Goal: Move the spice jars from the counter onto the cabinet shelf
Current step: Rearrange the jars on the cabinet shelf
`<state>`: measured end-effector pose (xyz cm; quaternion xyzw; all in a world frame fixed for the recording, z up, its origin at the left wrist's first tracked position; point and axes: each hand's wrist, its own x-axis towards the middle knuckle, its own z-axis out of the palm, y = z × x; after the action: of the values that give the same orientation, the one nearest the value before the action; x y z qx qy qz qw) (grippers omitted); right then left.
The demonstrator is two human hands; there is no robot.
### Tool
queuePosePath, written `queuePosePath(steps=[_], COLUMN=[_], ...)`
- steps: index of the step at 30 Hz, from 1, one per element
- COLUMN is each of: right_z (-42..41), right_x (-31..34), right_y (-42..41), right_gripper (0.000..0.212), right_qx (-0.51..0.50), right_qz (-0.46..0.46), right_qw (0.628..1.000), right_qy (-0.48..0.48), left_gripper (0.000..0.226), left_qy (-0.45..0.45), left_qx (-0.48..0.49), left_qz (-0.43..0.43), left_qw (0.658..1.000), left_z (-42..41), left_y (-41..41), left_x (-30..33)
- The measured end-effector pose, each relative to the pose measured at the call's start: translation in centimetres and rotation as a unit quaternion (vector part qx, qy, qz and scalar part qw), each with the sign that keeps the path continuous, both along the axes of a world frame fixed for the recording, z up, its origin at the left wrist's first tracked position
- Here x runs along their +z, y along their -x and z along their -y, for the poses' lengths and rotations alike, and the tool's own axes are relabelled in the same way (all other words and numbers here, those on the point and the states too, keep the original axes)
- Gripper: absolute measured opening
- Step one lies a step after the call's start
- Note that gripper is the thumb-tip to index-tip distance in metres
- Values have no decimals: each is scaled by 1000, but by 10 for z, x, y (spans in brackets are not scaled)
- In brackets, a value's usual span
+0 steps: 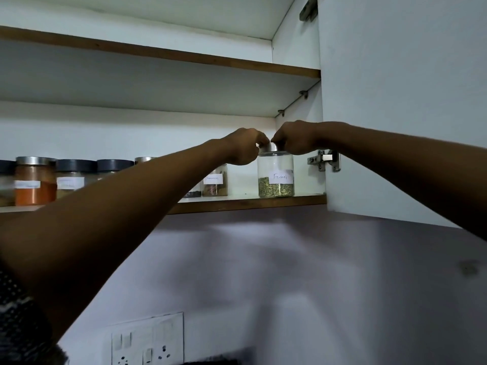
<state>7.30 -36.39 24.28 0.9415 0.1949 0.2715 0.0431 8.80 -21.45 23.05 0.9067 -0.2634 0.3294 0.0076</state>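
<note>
Reaching up, left hand [243, 147] and right hand [293, 139] pinching fennel jar [276, 177] lid.

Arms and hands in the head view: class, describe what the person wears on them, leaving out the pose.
Both forearms are bare, with no sleeves down to the wrists. No ring, watch or glove shows on the left hand or right hand. A dark patterned sleeve with pale speckles covers the left upper arm.

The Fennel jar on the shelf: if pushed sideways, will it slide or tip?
The Fennel jar looks wide with a flat base, so it would probably slide. It is only about a quarter full, so likely light. Both hands hold its metal lid, which should steady it.
</note>
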Motion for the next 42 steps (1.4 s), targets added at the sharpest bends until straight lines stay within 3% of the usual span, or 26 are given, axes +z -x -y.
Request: queuePosePath(steps=[5,9,22,32,35,38,42], right_z=[-3,-8,-34,-55,-59,-62,-68], right_x=[-4,-6,-17,-23,-24,-24,-31], right_y=[-14,-31,-106,-157,-169,-180,-193], right_gripper=[17,35,23,36,35,18,40], right_qx=[2,4,18,34,40,55,62], right_qz=[19,34,54,45,37,25,27], right_qw=[1000,999,998,996,996,995,993], right_qy=[5,16,-30,-68,-75,-82,-97], left_gripper=[51,57,52,54,54,56,50], left_qy=[-9,-7,0,29,8,-40,-111], left_qx=[19,30,81,84,98,140,199], left_qz=[11,11,16,34,46,59,65], left_qw=[1000,999,997,996,994,988,972], left_z=[-2,-5,-23,-40,-46,-49,-52], left_y=[-11,-21,-76,-131,-145,-153,-159], left_x=[-3,-3,-7,-15,-16,-14,-12])
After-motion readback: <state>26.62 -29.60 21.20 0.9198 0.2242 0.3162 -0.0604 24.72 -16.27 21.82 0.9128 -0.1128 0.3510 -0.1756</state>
